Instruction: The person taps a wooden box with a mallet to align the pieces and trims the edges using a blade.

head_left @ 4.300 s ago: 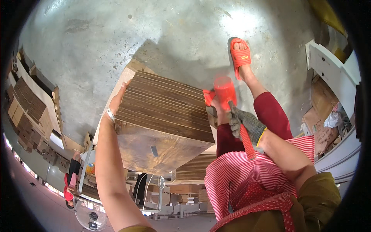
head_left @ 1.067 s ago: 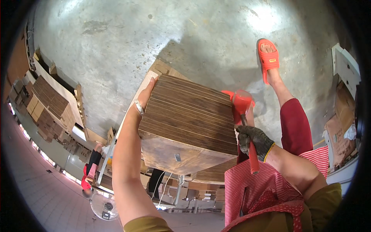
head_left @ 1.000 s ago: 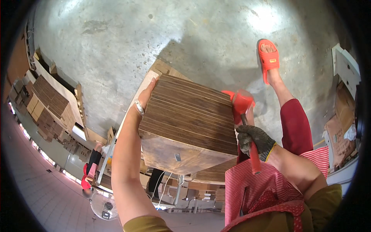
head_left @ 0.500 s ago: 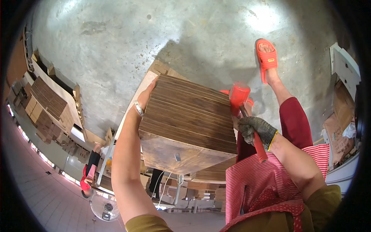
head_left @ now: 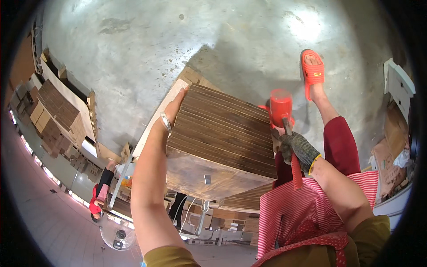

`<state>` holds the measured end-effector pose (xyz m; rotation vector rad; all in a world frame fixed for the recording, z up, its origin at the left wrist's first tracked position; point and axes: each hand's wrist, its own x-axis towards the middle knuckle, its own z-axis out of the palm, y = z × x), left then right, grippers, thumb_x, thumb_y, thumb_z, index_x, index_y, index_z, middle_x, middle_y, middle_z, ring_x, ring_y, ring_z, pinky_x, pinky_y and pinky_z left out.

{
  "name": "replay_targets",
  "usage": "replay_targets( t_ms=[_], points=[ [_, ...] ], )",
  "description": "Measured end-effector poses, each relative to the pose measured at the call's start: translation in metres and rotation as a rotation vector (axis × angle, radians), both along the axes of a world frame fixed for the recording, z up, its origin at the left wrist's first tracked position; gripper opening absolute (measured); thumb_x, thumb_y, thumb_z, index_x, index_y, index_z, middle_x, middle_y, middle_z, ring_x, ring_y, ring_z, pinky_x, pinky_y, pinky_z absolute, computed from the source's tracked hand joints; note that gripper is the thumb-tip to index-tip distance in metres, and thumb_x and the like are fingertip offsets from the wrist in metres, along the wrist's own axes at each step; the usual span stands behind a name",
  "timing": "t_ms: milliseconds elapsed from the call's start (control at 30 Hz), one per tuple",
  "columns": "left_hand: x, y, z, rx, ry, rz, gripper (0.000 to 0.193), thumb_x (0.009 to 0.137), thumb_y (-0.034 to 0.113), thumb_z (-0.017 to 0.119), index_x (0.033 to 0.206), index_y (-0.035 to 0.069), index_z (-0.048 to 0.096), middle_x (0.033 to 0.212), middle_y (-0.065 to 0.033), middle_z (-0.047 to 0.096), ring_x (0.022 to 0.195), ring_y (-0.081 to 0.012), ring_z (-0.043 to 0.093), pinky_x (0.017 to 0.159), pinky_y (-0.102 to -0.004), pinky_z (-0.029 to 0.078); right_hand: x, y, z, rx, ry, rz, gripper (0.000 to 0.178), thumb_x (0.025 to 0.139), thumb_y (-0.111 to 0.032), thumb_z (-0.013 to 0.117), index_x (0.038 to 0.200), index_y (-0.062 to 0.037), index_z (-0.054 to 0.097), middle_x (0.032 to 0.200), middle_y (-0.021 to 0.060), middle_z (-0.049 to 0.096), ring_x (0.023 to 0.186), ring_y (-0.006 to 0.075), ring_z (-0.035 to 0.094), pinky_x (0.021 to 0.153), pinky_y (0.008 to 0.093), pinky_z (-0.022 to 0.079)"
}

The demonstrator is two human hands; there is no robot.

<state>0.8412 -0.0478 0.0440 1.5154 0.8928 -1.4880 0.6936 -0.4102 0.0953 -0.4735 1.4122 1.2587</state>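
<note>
The gloved right hand (head_left: pixel 297 149) gripped a red mallet (head_left: pixel 281 109) by the stack of dark boards (head_left: pixel 222 129); the bare left hand (head_left: pixel 175 106) pressed, unclenched, against its left side. Rightward, a white plastic bag (head_left: pixel 402 159) — contents hidden — lay beside cardboard (head_left: pixel 386 161).

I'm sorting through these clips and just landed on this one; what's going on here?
A person's bare left hand lies against the left side of a stack of dark brown boards. Their gloved right hand grips a red mallet by its handle, the head up beside the stack's right side; whether it touches the boards can't be told from this angle. Off in the left background is another person in a red top.
</note>
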Motion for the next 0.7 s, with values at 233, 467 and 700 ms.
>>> replay_targets(
  t_ms=[233, 467, 700],
  points=[
    [0.003, -0.008, 0.004, -0.005, -0.080, -0.129, 0.069, 0.092, 0.058, 0.027, 0.142, 0.010, 0.027, 0.148, -0.0112, 0.023, 0.136, -0.0230, 0.022, 0.109, -0.0316, 0.017, 0.017, 0.007, -0.002, -0.204, -0.251, 0.558, 0.016, 0.087, -0.017, 0.052, 0.094, -0.0049, 0.045, 0.064, 0.0074, 0.051, 0.041, 0.0186, 0.050, 0.037, 0.0295, 0.045],
    [-0.002, -0.002, -0.001, 0.011, -0.084, -0.188, 0.075, 0.089, 0.064, 0.023, 0.142, 0.010, 0.025, 0.148, -0.0119, 0.021, 0.137, -0.0235, 0.018, 0.110, -0.0328, 0.014, 0.055, 0.012, 0.020, -0.084, -0.513, 0.874, 0.027, 0.087, -0.024, 0.053, 0.102, -0.0045, 0.044, 0.071, 0.0115, 0.055, 0.044, 0.0213, 0.055, 0.036, 0.0313, 0.046],
    [-0.009, 0.008, -0.008, -0.020, -0.144, -0.240, 0.078, 0.089, 0.065, 0.021, 0.142, 0.009, 0.024, 0.148, -0.0139, 0.020, 0.137, -0.0235, 0.018, 0.110, -0.0335, 0.014, 0.037, 0.000, 0.037, 0.010, -0.183, 0.214, 0.016, 0.086, -0.023, 0.054, 0.095, -0.0122, 0.047, 0.063, 0.0001, 0.049, 0.042, 0.0115, 0.046, 0.036, 0.0258, 0.042]
  ],
)
